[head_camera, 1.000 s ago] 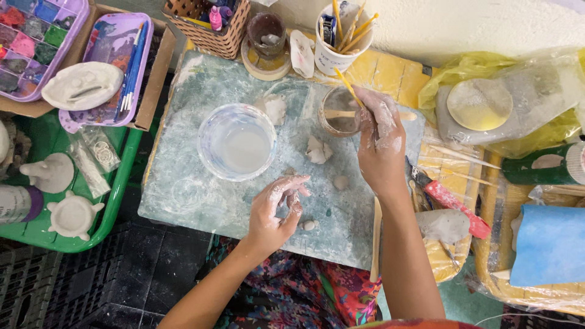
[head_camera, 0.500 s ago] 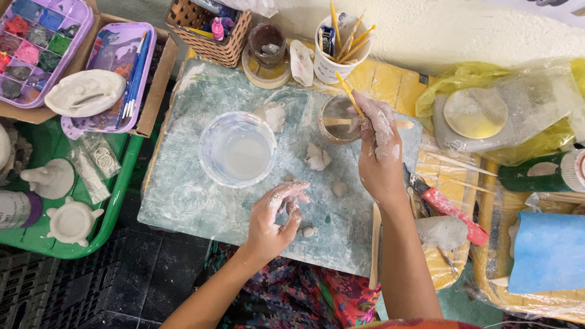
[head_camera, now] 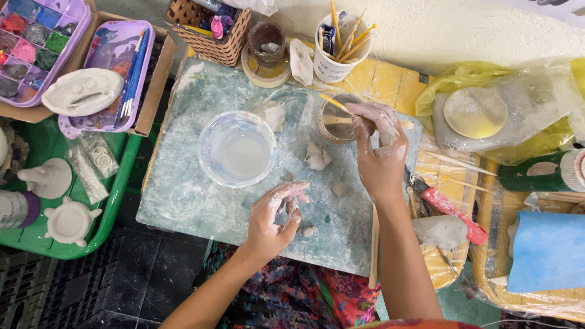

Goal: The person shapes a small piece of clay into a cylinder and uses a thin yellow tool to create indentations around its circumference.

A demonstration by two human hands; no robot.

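My right hand (head_camera: 381, 149) has slid a little toward the small brown cup (head_camera: 339, 119), and the wooden stick (head_camera: 341, 108) I hold now dips lower into it. My left hand (head_camera: 274, 216) (all clay-covered) curled its fingers tighter.

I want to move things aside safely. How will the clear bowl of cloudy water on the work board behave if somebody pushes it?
The clear bowl looks thin-walled and holds cloudy water, so a push would probably slosh it. The work board under it looks smooth and clay-smeared, so the bowl may slide rather than tip. Being wide and low, it seems unlikely to topple.
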